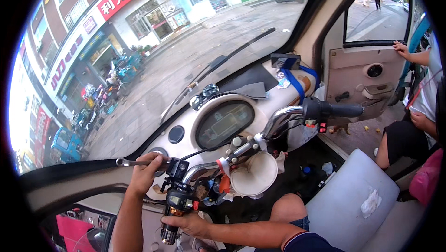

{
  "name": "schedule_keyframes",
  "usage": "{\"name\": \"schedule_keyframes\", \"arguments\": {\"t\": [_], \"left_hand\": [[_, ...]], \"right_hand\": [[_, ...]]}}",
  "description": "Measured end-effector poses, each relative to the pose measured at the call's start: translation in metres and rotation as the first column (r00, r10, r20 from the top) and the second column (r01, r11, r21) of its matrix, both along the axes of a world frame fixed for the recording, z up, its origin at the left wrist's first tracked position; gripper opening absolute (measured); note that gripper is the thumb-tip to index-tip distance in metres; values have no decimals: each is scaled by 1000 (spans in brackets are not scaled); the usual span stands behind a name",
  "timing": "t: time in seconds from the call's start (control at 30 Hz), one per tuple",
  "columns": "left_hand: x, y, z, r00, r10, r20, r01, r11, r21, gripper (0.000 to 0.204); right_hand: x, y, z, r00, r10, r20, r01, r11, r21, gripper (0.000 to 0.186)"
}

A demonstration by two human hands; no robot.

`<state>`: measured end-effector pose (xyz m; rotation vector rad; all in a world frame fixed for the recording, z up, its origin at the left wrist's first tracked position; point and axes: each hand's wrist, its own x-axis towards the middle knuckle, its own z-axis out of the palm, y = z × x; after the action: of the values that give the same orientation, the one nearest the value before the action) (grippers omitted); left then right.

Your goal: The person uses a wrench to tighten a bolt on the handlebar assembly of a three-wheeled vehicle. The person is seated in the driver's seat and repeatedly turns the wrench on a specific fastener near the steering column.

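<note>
My left hand [147, 172] is closed around a silver wrench [132, 163], whose ringed end sticks out to the left. The wrench's other end is hidden by my fingers, beside a black lever bracket [177, 169] on the handlebar [197, 173]. Lower down, my right hand [188, 225] wraps round the bar's left end, just below the black switch housing [177, 201] with its red button. That bar end [169, 237] pokes out dark and ribbed under my fingers. On the right side, the other handlebar grip [344, 109] is untouched.
An oval instrument panel [225, 124] sits in the dashboard ahead, under the windshield with its wiper [227, 59]. A cream funnel-shaped cover [254, 175] hangs below the handlebar. A grey seat [355, 201] is at right. Another person [425, 85] is by the open right door [362, 73].
</note>
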<state>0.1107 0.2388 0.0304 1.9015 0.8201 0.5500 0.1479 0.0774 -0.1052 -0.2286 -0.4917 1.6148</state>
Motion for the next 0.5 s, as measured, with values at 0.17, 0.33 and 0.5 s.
{"name": "schedule_keyframes", "arguments": {"t": [0.17, 0.33, 0.5], "left_hand": [[1, 3, -13, 996, 73, 50, -74, 997, 24, 29], [4, -6, -9, 999, 41, 16, -43, 991, 128, 27], [7, 0, 4, 1000, -30, 0, 30, 998, 62, 26]], "right_hand": [[6, 2, 2, 1000, 9, 29, -10, 1000, 15, 21], [-3, 11, -10, 1000, 17, 18, -18, 998, 52, 21], [-15, 20, -23, 998, 63, 15, -63, 997, 33, 24]]}}
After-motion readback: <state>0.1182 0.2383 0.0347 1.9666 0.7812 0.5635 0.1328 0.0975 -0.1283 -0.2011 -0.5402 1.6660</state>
